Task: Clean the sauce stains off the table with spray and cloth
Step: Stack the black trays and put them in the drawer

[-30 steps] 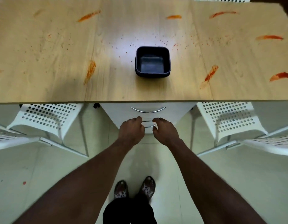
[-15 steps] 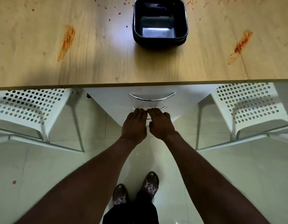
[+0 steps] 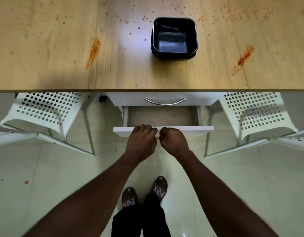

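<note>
The wooden table point(image 3: 130, 74) carries orange-red sauce smears, one at the left point(image 3: 93, 53) and one at the right point(image 3: 243, 59), with small specks between them. Under its front edge sits a white drawer unit. Its second drawer point(image 3: 190, 129) is pulled out part way, and the part of its inside that shows is bare. My left hand point(image 3: 141, 141) and my right hand point(image 3: 173, 141) both grip that drawer's metal handle, fingers curled under the front panel. No spray bottle or cloth is in view.
A dark square container point(image 3: 174, 38) stands on the table's middle. The top drawer with a curved metal handle point(image 3: 165, 101) stays closed. White perforated chairs stand at the left point(image 3: 43, 110) and right point(image 3: 253, 113). A red spot point(image 3: 26, 182) marks the floor; my feet are below.
Both hands have pulled the second drawer out toward me, exposing its inside. The view has shifted, so more of the table top shows than half a second ago.
</note>
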